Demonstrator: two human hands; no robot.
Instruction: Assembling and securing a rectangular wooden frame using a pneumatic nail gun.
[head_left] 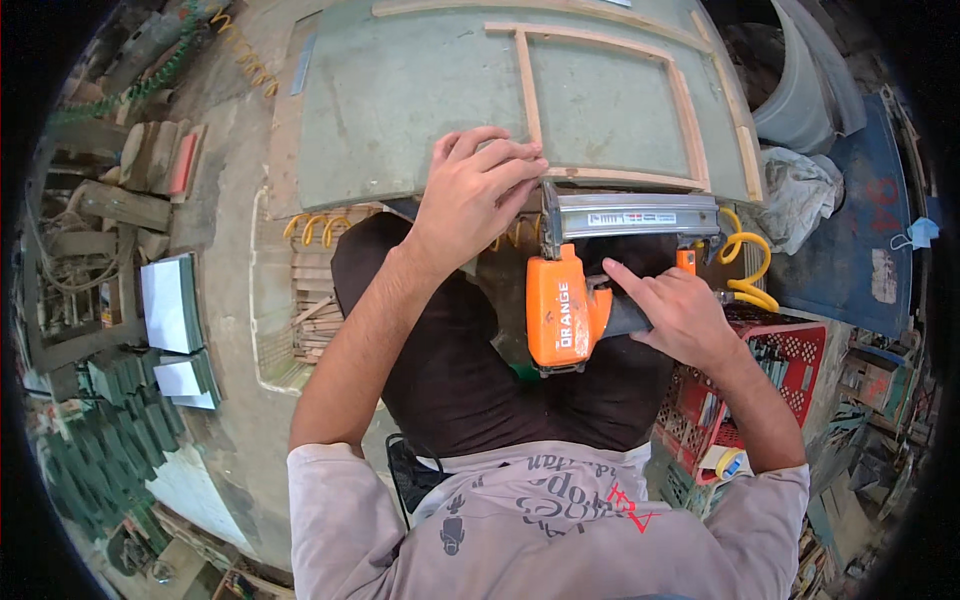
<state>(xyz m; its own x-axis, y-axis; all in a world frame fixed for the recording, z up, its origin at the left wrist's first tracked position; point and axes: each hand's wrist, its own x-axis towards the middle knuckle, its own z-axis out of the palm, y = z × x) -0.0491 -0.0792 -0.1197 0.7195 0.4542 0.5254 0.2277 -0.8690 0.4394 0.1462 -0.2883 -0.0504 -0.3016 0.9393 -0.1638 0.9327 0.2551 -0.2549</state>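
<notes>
My right hand grips the dark handle of an orange and silver nail gun, its index finger stretched near the trigger. The gun's nose end rests close to the near left corner of a small wooden frame. At that same corner, my left hand has its fingers bent and pressed together on the wood. The fingers hide the joint itself. The frame lies on a grey-green board, with its strips forming a rectangle. A yellow coiled air hose runs from the gun's right end.
Longer wooden strips border the board's far and right sides. A pale crate of wood sticks stands left of my legs, a red crate to the right. Dark green stacked pieces lie at far left; a blue panel leans at right.
</notes>
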